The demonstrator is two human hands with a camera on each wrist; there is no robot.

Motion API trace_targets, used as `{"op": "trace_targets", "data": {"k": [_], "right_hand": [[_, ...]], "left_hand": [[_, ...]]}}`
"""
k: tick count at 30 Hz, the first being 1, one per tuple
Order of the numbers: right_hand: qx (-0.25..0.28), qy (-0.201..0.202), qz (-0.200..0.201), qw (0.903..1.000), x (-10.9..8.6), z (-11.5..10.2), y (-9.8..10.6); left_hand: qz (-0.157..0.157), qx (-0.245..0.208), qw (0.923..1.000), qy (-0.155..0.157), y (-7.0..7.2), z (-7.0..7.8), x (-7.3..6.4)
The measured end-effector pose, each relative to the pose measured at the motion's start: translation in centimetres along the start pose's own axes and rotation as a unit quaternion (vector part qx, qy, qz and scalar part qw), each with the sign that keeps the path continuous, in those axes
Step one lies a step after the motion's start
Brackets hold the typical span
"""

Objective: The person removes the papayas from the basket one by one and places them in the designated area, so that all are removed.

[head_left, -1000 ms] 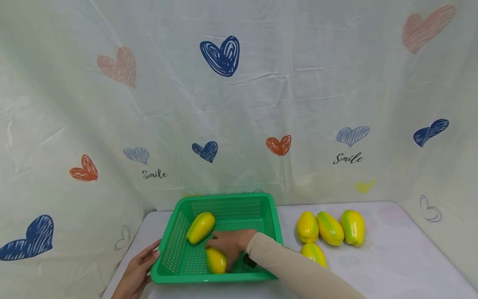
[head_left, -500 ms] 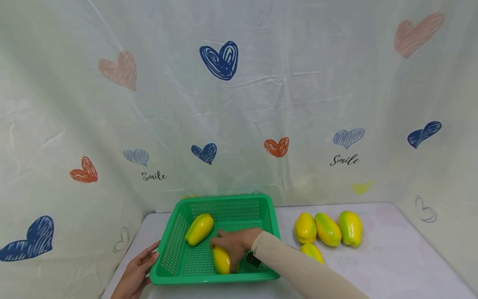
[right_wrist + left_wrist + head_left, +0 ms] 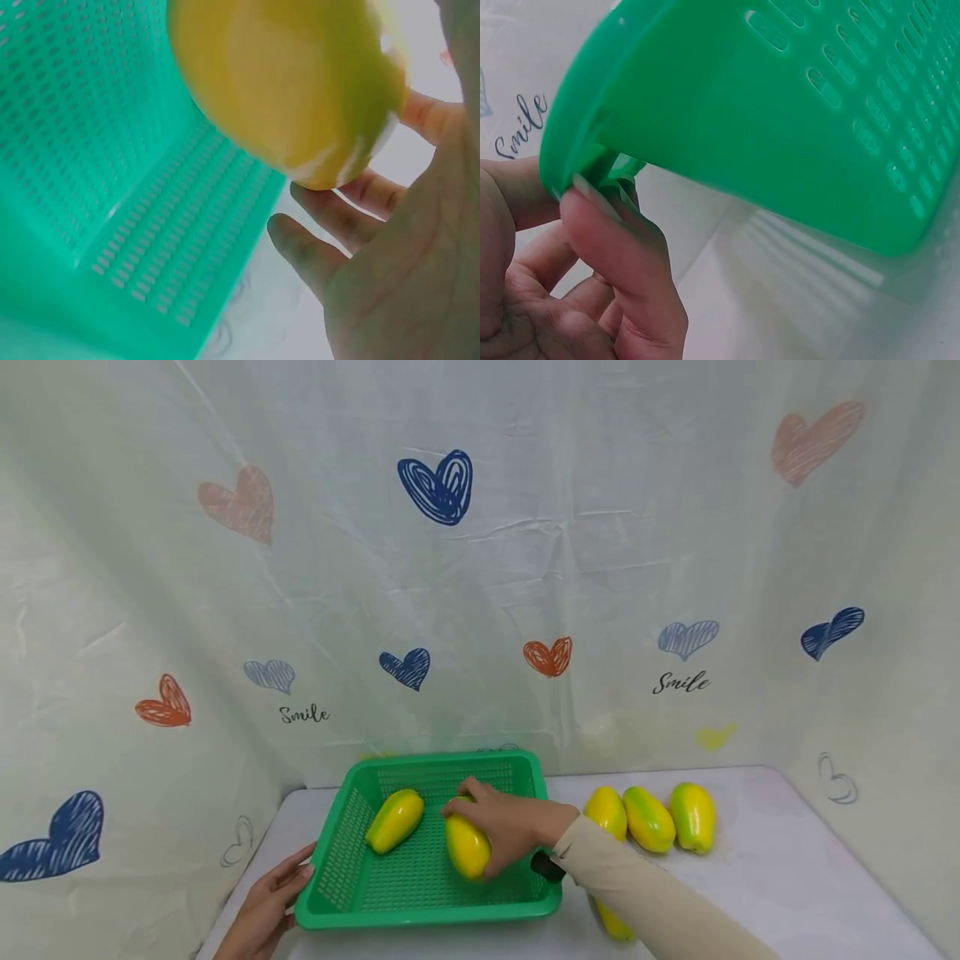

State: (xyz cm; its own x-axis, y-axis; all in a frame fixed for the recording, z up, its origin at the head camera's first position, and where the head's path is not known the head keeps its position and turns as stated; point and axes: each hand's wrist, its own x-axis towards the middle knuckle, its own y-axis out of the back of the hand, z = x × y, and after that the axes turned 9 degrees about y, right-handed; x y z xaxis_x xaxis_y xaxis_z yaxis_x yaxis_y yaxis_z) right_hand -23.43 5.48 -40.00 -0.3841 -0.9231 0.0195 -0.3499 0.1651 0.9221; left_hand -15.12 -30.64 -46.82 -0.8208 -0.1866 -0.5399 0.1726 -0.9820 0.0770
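Observation:
A green plastic basket (image 3: pixel 427 917) with slotted walls stands at the table's far side. My left hand (image 3: pixel 264 902) holds its left rim, thumb and fingers pinching the edge in the left wrist view. Over the basket's right half, my right hand (image 3: pixel 510 822) grips a yellow-green papaya (image 3: pixel 468 843), fingers curled round its upper side and thumb at the near side. The right wrist view shows this papaya (image 3: pixel 277 82) large, above the perforated green wall. A second papaya (image 3: pixel 395 821) lies in the basket's left part.
Three papayas (image 3: pixel 648 820) lie in a row right of the basket. Another papaya (image 3: pixel 617 922) sits nearer, partly hidden by the right sleeve (image 3: pixel 645 885). A pale curtain (image 3: pixel 480 577) with printed hearts hangs behind the white table (image 3: pixel 795 877).
My right hand has lifted the papaya from the near part of the basket and moved it up and to the right. The left hand stays on the rim.

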Motion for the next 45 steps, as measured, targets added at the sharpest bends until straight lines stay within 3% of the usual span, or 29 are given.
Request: {"op": "trace_targets", "data": {"k": [19, 25, 29, 34, 40, 45], "right_hand": [[-0.028, -0.048, 0.127, 0.9904, -9.7, -0.1, 1.9], [-0.021, -0.077, 0.154, 0.9848, -13.1, -0.5, 2.1], [-0.013, -0.099, 0.171, 0.9801, -15.3, -0.8, 2.0], [-0.013, -0.119, 0.193, 0.9739, -17.8, -0.8, 1.4], [-0.037, -0.139, 0.201, 0.9689, -20.5, -0.4, 0.1], [-0.044, -0.185, 0.194, 0.9624, -22.6, 0.1, -1.0]], "left_hand": [[0.002, 0.065, 0.9977, -0.015, -0.3, 0.7, -0.3], [0.005, 0.113, 0.9931, -0.033, -0.2, 0.9, -0.3], [0.012, 0.142, 0.9891, -0.035, 0.0, 1.0, -0.4], [0.009, 0.147, 0.9885, -0.035, 0.3, 1.0, -0.7], [0.008, 0.167, 0.9851, -0.038, 0.4, 1.2, -0.7], [0.01, 0.176, 0.9837, -0.038, 0.1, 1.4, -0.5]]}}
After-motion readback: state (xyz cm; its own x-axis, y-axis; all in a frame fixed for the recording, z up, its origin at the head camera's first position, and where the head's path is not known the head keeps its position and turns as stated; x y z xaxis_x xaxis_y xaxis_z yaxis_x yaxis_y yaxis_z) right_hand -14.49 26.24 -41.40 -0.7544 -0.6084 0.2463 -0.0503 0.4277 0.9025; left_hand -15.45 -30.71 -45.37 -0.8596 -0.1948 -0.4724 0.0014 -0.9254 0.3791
